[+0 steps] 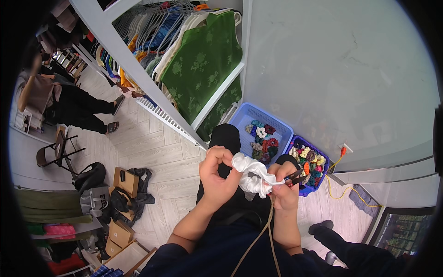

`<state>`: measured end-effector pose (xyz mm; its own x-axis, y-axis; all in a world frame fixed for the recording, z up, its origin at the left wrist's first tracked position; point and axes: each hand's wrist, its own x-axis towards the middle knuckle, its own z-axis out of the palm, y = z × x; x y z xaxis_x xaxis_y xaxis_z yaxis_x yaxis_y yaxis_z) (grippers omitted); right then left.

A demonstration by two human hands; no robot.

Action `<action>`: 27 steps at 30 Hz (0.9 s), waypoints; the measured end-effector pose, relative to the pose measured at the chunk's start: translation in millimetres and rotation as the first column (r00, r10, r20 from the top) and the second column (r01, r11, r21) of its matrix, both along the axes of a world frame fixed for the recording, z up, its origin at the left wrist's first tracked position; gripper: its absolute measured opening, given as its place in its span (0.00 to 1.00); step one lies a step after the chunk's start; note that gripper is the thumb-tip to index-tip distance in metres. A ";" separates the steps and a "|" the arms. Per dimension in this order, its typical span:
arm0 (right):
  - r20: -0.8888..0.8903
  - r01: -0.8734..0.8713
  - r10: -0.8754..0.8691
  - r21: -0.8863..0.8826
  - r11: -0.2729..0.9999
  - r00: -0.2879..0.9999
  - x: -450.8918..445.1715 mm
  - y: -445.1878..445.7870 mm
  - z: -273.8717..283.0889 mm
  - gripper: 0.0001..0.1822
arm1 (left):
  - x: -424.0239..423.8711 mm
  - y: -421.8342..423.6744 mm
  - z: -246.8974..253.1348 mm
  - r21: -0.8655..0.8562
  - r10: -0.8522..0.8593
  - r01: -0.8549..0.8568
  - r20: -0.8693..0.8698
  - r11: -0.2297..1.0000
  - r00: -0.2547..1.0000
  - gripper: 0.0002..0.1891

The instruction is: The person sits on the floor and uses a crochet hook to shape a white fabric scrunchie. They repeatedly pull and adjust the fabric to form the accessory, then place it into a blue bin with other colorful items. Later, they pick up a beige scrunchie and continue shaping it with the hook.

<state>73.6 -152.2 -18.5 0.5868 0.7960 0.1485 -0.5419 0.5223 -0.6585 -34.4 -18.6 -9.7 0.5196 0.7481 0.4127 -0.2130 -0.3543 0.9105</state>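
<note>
A white fabric scrunchie (256, 187) is stretched between my two hands above my lap. My left hand (218, 177) pinches its upper left part between thumb and fingers. On the other side, my right hand (286, 194) grips the scrunchie's right end at a flattened stretch of fabric. Small dark-bladed snips (295, 176) also sit in that right hand, blades pointing away to the right; their handles are mostly hidden by the fingers. A tan cord (269, 221) runs from near the right hand down over my dark clothing.
Beyond my knees, a blue plastic basket (283, 125) holds several coloured scrunchies (261, 133). Beside it stands a fuller purple basket (325, 157). Hanging garments (204, 62) fill a rack ahead. A yellow cable (330, 190) crosses the floor at right. Another person (76, 100) stands far left; a co-worker's leg (341, 244) shows lower right.
</note>
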 end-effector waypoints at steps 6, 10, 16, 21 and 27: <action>-0.188 -0.086 0.085 0.000 0.996 0.978 3.4 0.1 5.0 0.14 | 6.5 5.7 4.5 -0.208 -0.156 0.156 0.015 0.966 0.988 0.18; -0.211 -0.130 0.134 0.033 0.991 0.968 5.6 0.1 1.8 0.17 | 7.9 10.7 -1.1 -0.323 -0.225 0.231 0.058 0.918 0.973 0.21; -0.283 -0.205 0.226 0.104 0.973 0.932 5.2 6.0 3.3 0.18 | 12.2 23.0 -13.4 -0.308 -0.194 0.196 0.040 0.931 0.980 0.23; -0.287 -0.228 0.256 0.128 0.965 0.923 1.6 8.9 -10.8 0.18 | 10.6 41.2 -20.9 -0.257 -0.086 0.076 -0.029 0.963 0.996 0.27; -0.208 -0.184 0.180 0.000 0.983 0.962 -3.0 7.2 -16.2 0.20 | 7.3 58.6 -37.7 -0.203 0.101 -0.118 -0.089 0.972 0.991 0.30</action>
<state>70.6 -145.0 -34.7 0.4482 0.8936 0.0237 -0.7514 0.3910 -0.5315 -27.1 40.0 -47.5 0.4541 0.8672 0.2044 -0.1091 -0.1736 0.9788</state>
